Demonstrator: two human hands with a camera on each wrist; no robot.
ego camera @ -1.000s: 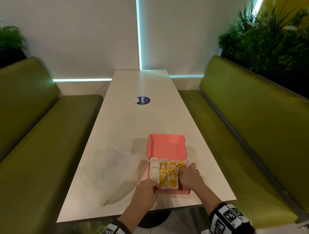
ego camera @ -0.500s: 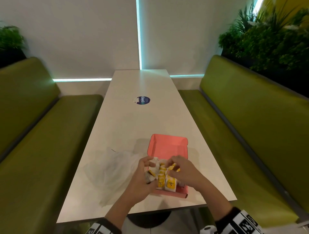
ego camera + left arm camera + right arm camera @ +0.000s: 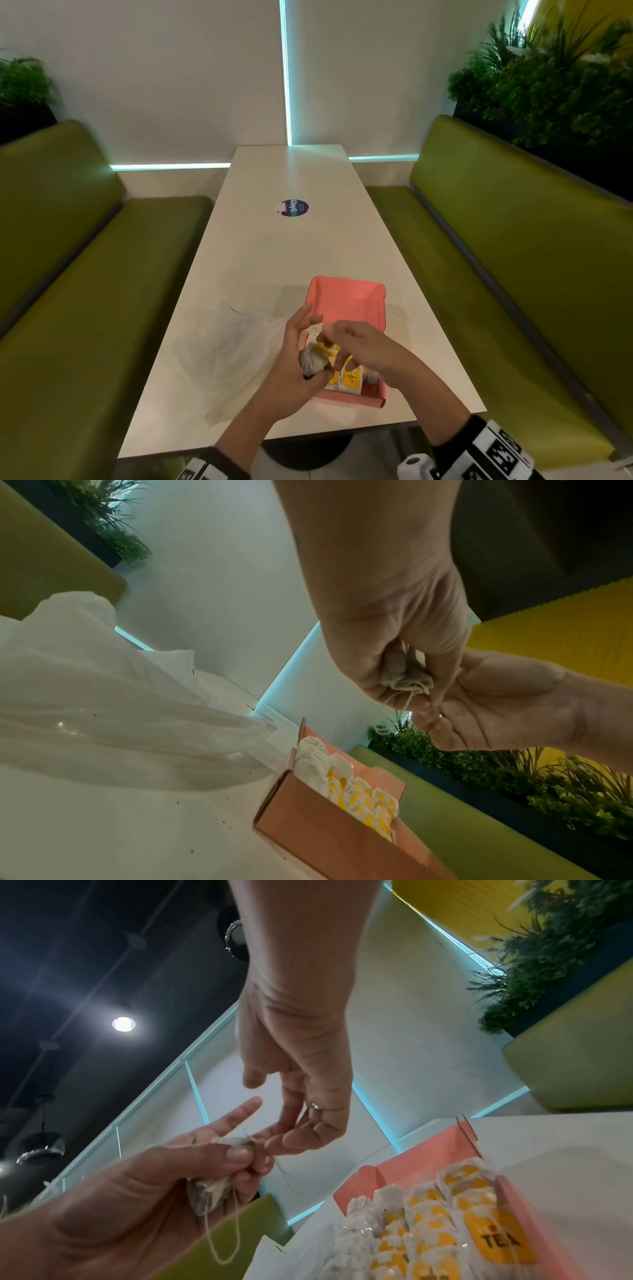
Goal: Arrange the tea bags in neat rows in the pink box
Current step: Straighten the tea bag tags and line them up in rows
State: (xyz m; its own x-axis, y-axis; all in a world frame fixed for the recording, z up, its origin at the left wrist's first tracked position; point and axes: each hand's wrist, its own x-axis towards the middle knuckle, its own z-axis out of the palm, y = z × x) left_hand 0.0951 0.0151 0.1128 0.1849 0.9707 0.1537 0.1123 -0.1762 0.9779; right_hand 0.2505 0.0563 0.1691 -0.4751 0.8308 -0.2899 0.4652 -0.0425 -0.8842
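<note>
Holding one loose tea bag (image 3: 312, 364) above the near-left corner of the pink box (image 3: 349, 399), the left hand (image 3: 291, 370) has thumb and fingers curled round it. The right hand (image 3: 366, 349) comes in from about 3 o'clock, and its fingers (image 3: 291, 1139) are loosely bent and meet the bag's upper end. Whether they actually pinch the string (image 3: 222, 1240) or only touch the bag I cannot tell from any view. That is the relation the next move turns on. Seen from the head, the bag sits at roughly 9 o'clock of the right fingertips and right against them, with its long axis running close to 12-to-6. It is plainly in the left hand's keeping, so the left hand is the nearer one. The free slot, as I judge it, lies below the bag towards 5 o'clock, at the left edge of the rows. The held bag is greyish, soft and crumpled, bunched into a small pouch, and its pale thread hangs down in a slack loop that could snag on the neighbours as it goes in. The other tea bags (image 3: 351, 380) stand packed in rows inside the box, white paper with yellow tags, one reading TEA in the right wrist view. The box lid stands open at 12 o'clock. At 9 o'clock of the box a clear plastic bag (image 3: 226, 346) lies rumpled on the white table (image 3: 291, 257).
</note>
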